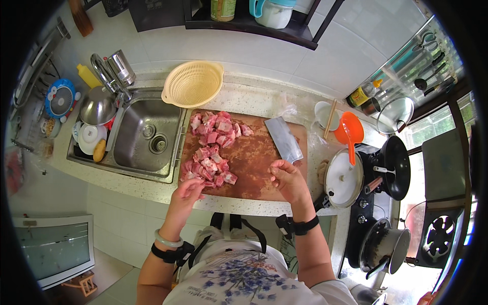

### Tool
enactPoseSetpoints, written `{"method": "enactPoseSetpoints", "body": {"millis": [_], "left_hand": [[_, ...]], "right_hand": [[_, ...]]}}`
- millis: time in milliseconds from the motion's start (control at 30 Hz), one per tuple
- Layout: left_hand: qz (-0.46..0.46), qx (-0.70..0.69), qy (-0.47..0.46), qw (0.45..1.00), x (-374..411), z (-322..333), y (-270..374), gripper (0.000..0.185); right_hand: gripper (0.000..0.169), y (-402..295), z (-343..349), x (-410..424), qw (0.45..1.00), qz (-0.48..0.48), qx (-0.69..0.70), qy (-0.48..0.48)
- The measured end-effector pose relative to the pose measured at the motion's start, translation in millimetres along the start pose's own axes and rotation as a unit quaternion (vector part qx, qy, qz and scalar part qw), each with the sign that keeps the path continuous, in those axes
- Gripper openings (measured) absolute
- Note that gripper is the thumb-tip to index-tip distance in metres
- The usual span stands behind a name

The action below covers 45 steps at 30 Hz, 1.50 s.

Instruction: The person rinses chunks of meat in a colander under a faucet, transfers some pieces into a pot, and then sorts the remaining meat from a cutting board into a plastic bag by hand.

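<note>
My left hand (190, 190) is at the front left edge of the wooden cutting board (251, 164), fingers loosely bent, beside the nearer heap of raw chopped meat (209, 164). I see nothing held in it. A second heap of meat pieces (217, 127) lies farther back on the board's left half. My right hand (289, 181) hovers over the board's right front part, fingers loosely curled and seemingly holding nothing. Just beyond it, the broad blade of a cleaver (283, 138) lies flat on the board. The cleaver's handle is hidden around my right hand.
Left of the board is a steel sink (146, 133) with a faucet (110, 76). Behind stands a yellow plastic colander (193, 84). To the right are an orange ladle (349, 129), a lidded pan (343, 178) and a stove with a black wok (396, 167).
</note>
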State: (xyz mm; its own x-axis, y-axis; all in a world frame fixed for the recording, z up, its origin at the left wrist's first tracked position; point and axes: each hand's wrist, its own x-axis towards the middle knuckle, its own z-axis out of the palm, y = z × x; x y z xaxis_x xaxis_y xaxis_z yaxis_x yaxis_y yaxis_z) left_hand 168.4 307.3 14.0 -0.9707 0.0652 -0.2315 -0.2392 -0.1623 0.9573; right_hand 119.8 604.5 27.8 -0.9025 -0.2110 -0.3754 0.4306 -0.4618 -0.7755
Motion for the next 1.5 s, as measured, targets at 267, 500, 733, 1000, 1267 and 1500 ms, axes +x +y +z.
{"method": "enactPoseSetpoints", "body": {"millis": [267, 500, 733, 1000, 1267, 1500], "left_hand": [[0.042, 0.073, -0.051, 0.995, 16, 45, -7, 0.020], [0.017, 0.069, -0.039, 0.997, 14, 58, -9, 0.020], [0.007, 0.075, -0.033, 0.997, 14, 55, -13, 0.018], [-0.029, 0.087, 0.099, 0.991, -26, 21, -21, 0.021], [0.160, 0.222, 0.211, 0.938, -86, 28, 15, 0.021], [0.195, 0.239, 0.270, 0.912, -127, 6, 15, 0.016]], "right_hand": [[0.005, -2, -14, -25, 0.996, -0.024, -0.073, 0.045], [0.002, -8, -21, -36, 0.993, -0.045, -0.083, 0.065], [0.003, -12, -43, -56, 0.983, -0.049, -0.108, 0.140], [0.006, -3, 4, -23, 0.986, -0.055, -0.154, 0.026], [0.008, 73, 116, -12, 0.952, 0.029, -0.183, -0.243], [0.010, 109, 158, -37, 0.941, 0.172, -0.154, -0.249]]}}
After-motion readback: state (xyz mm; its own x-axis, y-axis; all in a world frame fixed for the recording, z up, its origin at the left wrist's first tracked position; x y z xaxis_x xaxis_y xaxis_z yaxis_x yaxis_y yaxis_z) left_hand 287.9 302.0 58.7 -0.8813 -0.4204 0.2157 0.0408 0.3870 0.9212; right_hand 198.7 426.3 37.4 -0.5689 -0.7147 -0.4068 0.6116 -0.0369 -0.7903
